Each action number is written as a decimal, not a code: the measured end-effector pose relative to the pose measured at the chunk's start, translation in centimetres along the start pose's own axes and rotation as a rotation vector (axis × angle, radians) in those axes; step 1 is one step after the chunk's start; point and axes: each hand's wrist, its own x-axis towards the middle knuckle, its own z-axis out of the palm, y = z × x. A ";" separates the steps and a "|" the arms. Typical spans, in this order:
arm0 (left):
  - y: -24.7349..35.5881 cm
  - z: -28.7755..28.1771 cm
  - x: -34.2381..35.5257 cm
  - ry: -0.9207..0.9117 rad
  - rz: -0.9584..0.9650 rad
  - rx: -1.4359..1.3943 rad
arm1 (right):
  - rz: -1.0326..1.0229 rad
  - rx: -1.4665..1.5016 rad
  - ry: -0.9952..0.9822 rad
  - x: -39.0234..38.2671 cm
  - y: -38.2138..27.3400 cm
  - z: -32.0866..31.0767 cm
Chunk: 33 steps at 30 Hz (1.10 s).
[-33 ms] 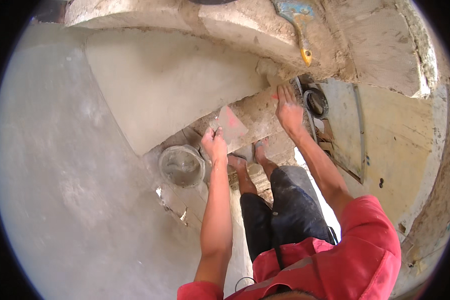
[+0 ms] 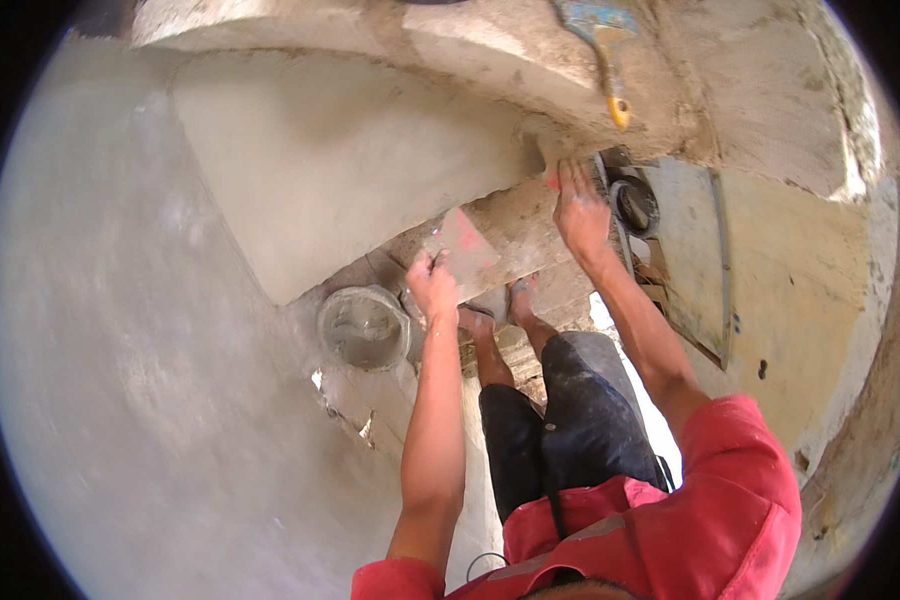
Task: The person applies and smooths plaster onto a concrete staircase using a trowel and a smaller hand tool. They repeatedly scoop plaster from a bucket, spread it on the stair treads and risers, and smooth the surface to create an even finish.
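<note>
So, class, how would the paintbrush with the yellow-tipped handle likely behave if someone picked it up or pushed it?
The paintbrush is probably light, given its slim handle. It should slide rather than roll, since its head looks broad and flat. The handle looks solid, so likely stiff.

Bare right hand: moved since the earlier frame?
Yes, slightly: the bare right hand is higher in view, nearer the resting blue-and-yellow flat paintbrush.

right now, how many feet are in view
2: the left foot just to the lower right of the left hand, the right foot between both hands.
</note>
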 end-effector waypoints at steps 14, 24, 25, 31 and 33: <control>-2.7 -3.8 -2.1 0.177 0.045 0.173 | -0.026 0.422 -0.321 0.4 -11.9 -0.9; -4.0 -2.1 -3.3 -0.028 -0.045 -0.111 | 0.318 0.444 0.336 -3.0 -3.4 3.8; -4.1 -1.7 -3.3 -0.061 -0.016 -0.146 | 0.312 0.380 0.408 -2.5 -3.2 4.9; -4.7 -0.2 -2.5 -0.166 -0.033 -0.225 | 0.268 0.065 0.453 -0.1 -1.6 12.3; -4.3 0.0 -1.2 -0.193 0.010 -0.168 | 0.294 0.053 0.392 -1.4 -1.3 13.9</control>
